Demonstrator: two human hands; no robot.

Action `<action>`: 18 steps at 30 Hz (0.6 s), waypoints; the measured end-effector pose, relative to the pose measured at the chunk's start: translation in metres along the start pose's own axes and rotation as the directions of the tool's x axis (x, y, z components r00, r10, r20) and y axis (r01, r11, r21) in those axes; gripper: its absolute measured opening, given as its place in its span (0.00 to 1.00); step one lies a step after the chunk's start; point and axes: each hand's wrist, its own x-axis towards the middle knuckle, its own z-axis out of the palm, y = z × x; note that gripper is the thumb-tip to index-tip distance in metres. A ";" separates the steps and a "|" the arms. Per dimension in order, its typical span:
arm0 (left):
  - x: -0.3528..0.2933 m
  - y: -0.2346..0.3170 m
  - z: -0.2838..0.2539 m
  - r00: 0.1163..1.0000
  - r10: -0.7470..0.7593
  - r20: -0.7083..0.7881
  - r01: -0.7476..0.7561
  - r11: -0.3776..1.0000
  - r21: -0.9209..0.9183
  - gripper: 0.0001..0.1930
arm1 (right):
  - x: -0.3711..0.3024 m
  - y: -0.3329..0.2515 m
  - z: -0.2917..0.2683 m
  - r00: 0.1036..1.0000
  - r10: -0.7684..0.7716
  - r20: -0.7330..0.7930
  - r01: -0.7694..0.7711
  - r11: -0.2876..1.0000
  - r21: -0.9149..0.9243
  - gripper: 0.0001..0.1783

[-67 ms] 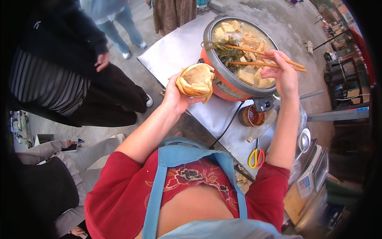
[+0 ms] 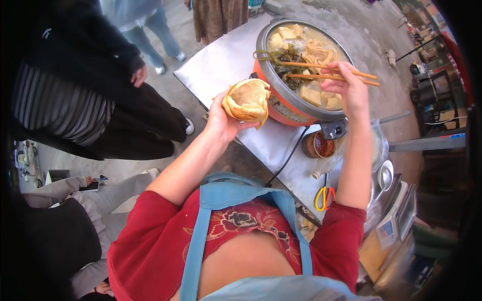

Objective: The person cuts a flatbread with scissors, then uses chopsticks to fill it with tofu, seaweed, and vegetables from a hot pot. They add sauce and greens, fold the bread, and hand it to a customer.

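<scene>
My left hand (image 2: 219, 119) is closed around a round, split flatbread (image 2: 247, 100), its opening facing up, just beside the pot's near-left side. In my right hand (image 2: 351, 91) is a pair of wooden chopsticks (image 2: 312, 65), their tips spread among dark green kelp strips (image 2: 282, 54) at the left of the pot. The orange electric pot (image 2: 288, 111) has a grey rim and holds pale broth, tofu blocks (image 2: 310, 94) and folded tofu-skin pieces (image 2: 321, 50). Some kelp hangs over the rim. My fingers partly cover the pot's right side.
On the metal-topped table (image 2: 211, 62) stand a jar of red chili sauce (image 2: 324, 145), scissors with yellow and red handles (image 2: 325, 197) and a metal ladle (image 2: 385, 178). A black cord (image 2: 288, 158) runs from the pot. Several people stand to the left and beyond the table.
My right hand and the chopsticks have shifted slightly left, the tips going further into the kelp. My left hand and the flatbread have hardly moved.
</scene>
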 end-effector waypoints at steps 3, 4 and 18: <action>0.000 0.001 0.000 1.000 0.006 0.002 -0.006 1.000 0.011 0.26 | 0.004 0.014 0.005 0.989 -0.061 -0.136 0.074 0.993 0.091 0.15; 0.000 0.001 0.000 1.000 0.010 -0.002 -0.010 1.000 0.010 0.26 | 0.005 0.016 0.001 0.980 -0.096 -0.176 0.122 0.982 0.142 0.15; 0.008 -0.005 -0.001 1.000 -0.023 0.001 0.023 0.999 0.041 0.26 | 0.014 -0.073 -0.066 0.927 -0.324 -0.190 0.375 0.763 0.527 0.11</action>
